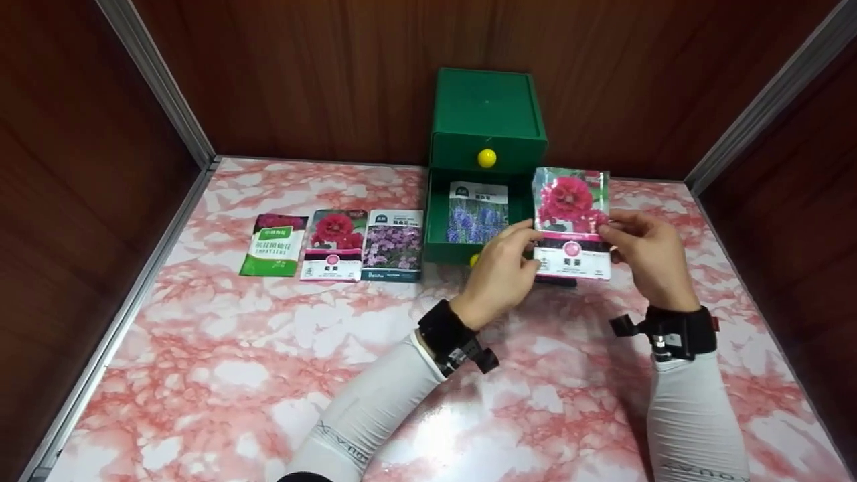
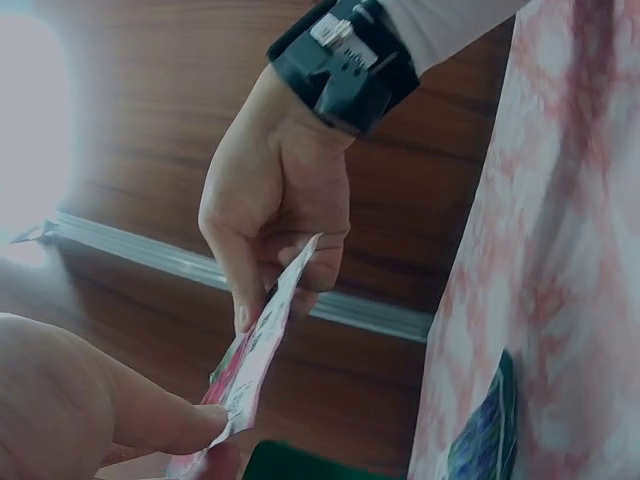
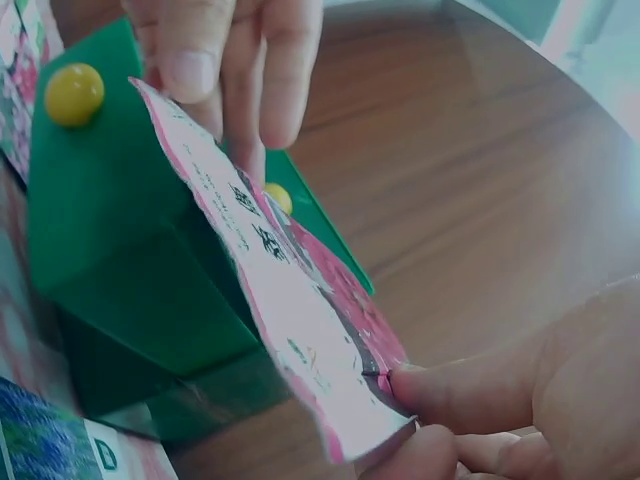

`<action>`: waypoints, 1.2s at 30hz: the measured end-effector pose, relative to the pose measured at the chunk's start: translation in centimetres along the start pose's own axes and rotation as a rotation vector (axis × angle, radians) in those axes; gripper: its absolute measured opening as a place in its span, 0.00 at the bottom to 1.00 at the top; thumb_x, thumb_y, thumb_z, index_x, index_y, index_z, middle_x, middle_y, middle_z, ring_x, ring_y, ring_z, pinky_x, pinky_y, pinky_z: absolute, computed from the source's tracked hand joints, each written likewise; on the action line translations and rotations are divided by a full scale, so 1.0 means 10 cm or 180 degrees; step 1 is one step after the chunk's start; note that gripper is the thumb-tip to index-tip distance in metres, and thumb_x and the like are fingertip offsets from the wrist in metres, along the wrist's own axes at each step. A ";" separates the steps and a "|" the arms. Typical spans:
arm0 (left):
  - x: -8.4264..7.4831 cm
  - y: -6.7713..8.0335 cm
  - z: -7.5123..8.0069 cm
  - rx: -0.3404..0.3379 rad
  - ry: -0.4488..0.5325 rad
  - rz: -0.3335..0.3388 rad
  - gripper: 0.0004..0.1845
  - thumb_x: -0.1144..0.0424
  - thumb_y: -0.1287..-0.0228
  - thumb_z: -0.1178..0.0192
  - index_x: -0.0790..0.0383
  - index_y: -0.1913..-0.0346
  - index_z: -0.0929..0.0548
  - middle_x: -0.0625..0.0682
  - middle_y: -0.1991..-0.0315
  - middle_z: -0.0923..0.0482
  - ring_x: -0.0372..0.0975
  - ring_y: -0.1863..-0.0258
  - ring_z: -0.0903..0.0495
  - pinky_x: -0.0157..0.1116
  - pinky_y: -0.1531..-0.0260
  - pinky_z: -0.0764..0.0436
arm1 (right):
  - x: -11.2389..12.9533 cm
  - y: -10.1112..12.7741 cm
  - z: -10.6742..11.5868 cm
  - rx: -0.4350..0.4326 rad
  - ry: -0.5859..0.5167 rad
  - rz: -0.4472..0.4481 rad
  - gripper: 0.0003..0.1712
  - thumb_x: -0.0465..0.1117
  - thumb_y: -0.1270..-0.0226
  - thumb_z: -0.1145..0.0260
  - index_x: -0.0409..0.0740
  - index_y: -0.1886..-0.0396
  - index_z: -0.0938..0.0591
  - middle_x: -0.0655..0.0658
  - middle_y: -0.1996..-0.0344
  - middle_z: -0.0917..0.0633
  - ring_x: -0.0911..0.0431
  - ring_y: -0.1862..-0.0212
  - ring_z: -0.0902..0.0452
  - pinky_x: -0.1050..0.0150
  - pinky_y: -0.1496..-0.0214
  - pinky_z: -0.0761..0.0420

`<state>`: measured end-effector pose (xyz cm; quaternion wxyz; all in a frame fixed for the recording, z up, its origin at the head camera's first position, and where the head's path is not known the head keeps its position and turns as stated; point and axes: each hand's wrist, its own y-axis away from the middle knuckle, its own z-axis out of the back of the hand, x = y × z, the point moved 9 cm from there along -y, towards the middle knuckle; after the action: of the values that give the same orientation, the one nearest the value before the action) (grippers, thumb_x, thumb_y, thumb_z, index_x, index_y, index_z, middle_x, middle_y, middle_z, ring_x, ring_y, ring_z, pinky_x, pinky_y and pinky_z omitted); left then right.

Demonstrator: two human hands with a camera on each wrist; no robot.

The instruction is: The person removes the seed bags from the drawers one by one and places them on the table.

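Both hands hold up one seed packet (image 1: 571,251) with a pink flower picture, in front of the open drawer's right side. My left hand (image 1: 499,271) pinches its left edge; in the left wrist view the thumb (image 2: 170,415) presses on its face. At the opposite edge my right hand (image 1: 649,251) grips it between thumb (image 3: 460,390) and fingers. Inside the pulled-out lower drawer (image 1: 438,251) of a green cabinet lies a packet (image 1: 479,214) with blue-purple flowers. Another blue-flowered packet (image 3: 45,430) lies on the table, mostly hidden in the head view behind the held one.
Left of the cabinet (image 1: 489,104) three packets lie in a row: a green-and-white one (image 1: 271,248), a pink-flowered one (image 1: 333,244) and a purple-flowered one (image 1: 394,244). The closed upper drawer has a yellow knob (image 1: 487,158). Brown wood-look walls (image 1: 321,80) enclose the marbled table (image 1: 268,375).
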<state>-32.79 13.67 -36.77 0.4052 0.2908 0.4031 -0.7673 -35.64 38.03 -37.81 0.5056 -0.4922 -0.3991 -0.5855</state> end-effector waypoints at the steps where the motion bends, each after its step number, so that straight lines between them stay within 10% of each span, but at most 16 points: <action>1: -0.02 0.00 -0.03 0.0004 0.0006 -0.0009 0.21 0.75 0.25 0.33 0.68 0.32 0.15 0.64 0.22 0.25 0.46 0.37 0.15 0.26 0.44 0.19 | -0.01 -0.01 0.03 -0.0017 -0.0057 -0.0011 0.22 0.37 0.23 0.23 0.32 0.36 0.16 0.51 0.59 0.08 0.60 0.62 0.15 0.70 0.68 0.16; 13: -0.20 -0.05 -0.38 0.0108 -0.0077 -0.0245 0.21 0.66 0.26 0.28 0.68 0.34 0.15 0.64 0.22 0.25 0.49 0.20 0.28 0.37 0.19 0.36 | -0.07 -0.12 0.34 -0.0133 -0.0558 -0.0003 0.12 0.30 0.25 0.25 0.34 0.45 0.14 0.49 0.63 0.10 0.61 0.63 0.14 0.69 0.67 0.13; 24: -0.06 0.02 -0.88 0.0733 0.0044 -0.0051 0.26 0.59 0.24 0.28 0.64 0.29 0.19 0.63 0.16 0.34 0.44 0.14 0.38 0.33 0.20 0.37 | -0.32 -0.22 0.56 -0.0190 -0.0739 -0.0165 0.09 0.27 0.24 0.28 0.36 0.48 0.12 0.49 0.65 0.10 0.59 0.65 0.13 0.67 0.67 0.12; 36: 0.11 0.05 -1.17 0.0886 0.0191 0.0126 0.27 0.56 0.25 0.26 0.62 0.29 0.16 0.60 0.18 0.30 0.43 0.18 0.31 0.30 0.23 0.35 | -0.69 -0.32 0.68 -0.0278 -0.0213 -0.0507 0.20 0.34 0.22 0.28 0.28 0.36 0.18 0.53 0.61 0.11 0.61 0.60 0.15 0.70 0.61 0.14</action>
<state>-31.51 23.04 -43.70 0.3636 0.3750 0.2989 -0.7986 -37.55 46.48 -43.13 0.4219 -0.4998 -0.4277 -0.6238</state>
